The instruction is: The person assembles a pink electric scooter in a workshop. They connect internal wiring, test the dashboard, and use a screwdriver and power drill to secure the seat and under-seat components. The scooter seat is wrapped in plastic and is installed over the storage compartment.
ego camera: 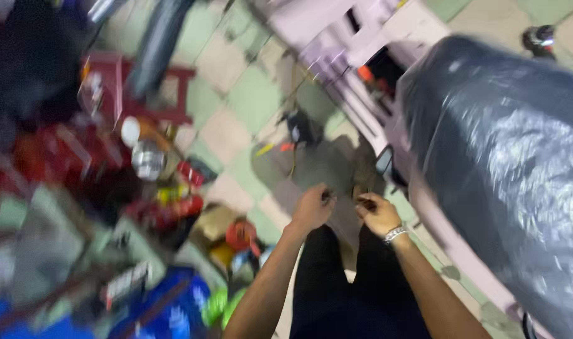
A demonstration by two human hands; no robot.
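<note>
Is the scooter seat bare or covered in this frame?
Covered. The scooter seat is wrapped in crinkled, glossy clear plastic whose folds catch the light; both hands work apart from it, below its front end.

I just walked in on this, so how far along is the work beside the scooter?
Done: nothing tells; the view is blurred. In hand: the left hand and right hand each pinch a small dark part I cannot identify, beside the pink scooter with its wrapped seat. Left: tools and cans lie scattered.

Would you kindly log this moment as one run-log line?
left hand: pinching small dark item, unclear | right hand: closed on small item, bracelet at wrist | beside: pale scooter, black seat | floor: tiles
</note>
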